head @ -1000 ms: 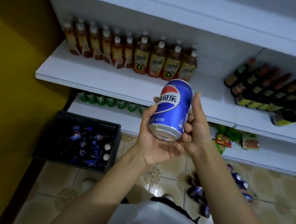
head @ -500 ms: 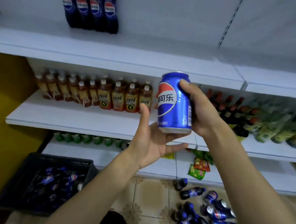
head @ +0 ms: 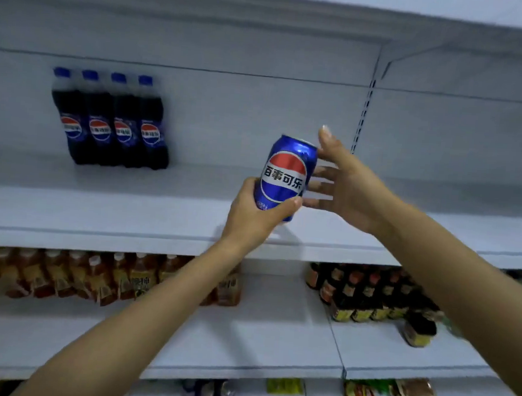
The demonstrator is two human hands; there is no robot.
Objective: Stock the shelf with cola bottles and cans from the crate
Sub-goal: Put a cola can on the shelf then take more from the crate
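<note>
Slightly tilted, blue cola can (head: 286,175) with red-white-blue logo: left fingers (head: 286,206) grip it, right fingers (head: 323,171) spread.

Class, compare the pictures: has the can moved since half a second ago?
Yes. The can has gone up: from level with the amber bottles to above the shelf holding the cola bottles, right of them.

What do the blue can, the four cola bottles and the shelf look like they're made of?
The blue can: likely aluminium, glossy print, bright highlights. The cola bottles: probably clear plastic, dark drink showing through. The shelf: looks like painted metal, matte white, unsure.
</note>
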